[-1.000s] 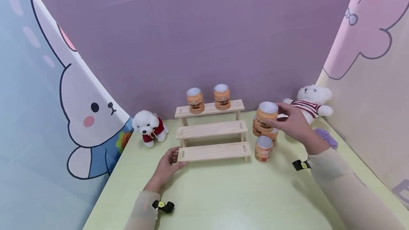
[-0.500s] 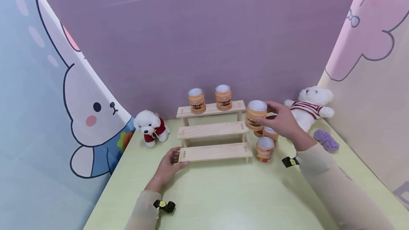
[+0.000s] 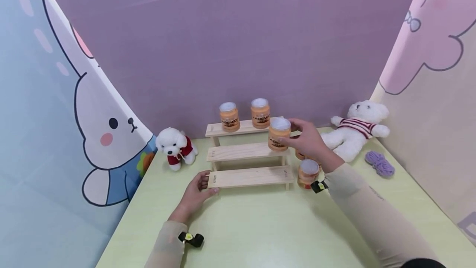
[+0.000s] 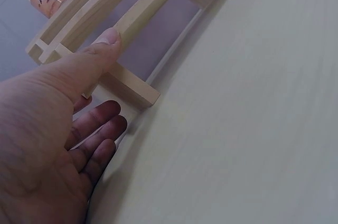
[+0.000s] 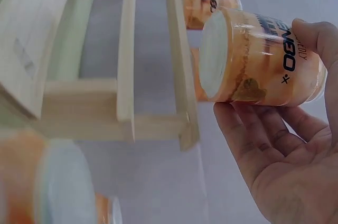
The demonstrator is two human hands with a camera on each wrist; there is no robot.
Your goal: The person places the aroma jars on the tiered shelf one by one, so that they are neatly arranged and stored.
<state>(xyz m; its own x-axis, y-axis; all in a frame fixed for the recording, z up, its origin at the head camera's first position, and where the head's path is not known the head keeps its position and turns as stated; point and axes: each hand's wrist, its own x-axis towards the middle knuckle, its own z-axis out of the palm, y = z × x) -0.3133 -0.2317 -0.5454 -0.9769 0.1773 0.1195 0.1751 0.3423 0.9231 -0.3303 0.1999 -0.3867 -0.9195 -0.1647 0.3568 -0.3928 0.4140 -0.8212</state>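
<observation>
My right hand grips an orange jar with a pale top, thumb on one side and fingers on the other. In the head view the jar overlaps the right ends of the middle and top steps of a three-step wooden stand. The right wrist view has its dark lettering facing the camera, beside the thumb. My left hand holds the left end of the lowest step; in the left wrist view the thumb presses the wood and the other fingers curl loosely below. Two matching jars, a left one and a right one, stand on the top step.
Right of the stand is another orange jar, with more jars partly hidden behind my right hand. A white toy dog sits at left. At right are a white teddy bear and purple yarn. A purple backdrop rises behind.
My right hand has carried the jar leftward, from above the jars at right to over the stand's right end. My left hand has stayed at the lowest step.
</observation>
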